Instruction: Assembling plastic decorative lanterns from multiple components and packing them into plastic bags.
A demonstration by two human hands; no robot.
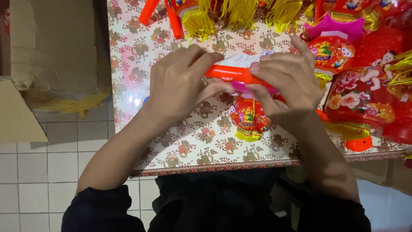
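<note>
My left hand (182,83) and my right hand (287,81) both grip an orange plastic stick (229,73) held level above a table with a flowered cloth (141,51). Below the stick hangs a small red lantern (248,116) with a pink top and a yellow fringe. My fingers hide where the lantern joins the stick. A white piece shows just behind the stick, partly covered by my fingers.
Several finished red lanterns (358,103) with yellow tassels crowd the table's right side and far edge. Loose orange sticks (174,19) lie at the top. A cardboard box (56,47) with yellow fringe stands on the tiled floor at left.
</note>
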